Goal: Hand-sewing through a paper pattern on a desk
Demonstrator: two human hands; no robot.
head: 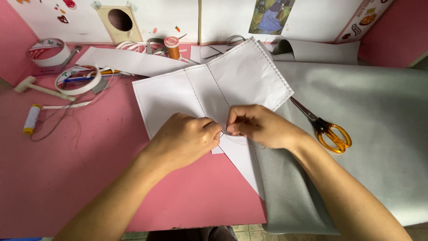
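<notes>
Head view. The left hand (185, 138) and right hand (256, 125) meet over a white stitched panel (214, 89) lying flat on the pink tabletop (89, 169). The fingers of both hands are pinched closed, fingertips nearly touching, on what seems a fine thread (240, 143) at the panel's lower edge; a needle cannot be made out. Grey fabric (365, 116) lies under the panel's right side. Orange-handled scissors (327, 129) rest on that fabric, just beside the right wrist. Tape rolls (78, 79), a yellow-ended thread spool (32, 118) and an orange thread spool (172, 47) lie well apart, towards the far left.
</notes>
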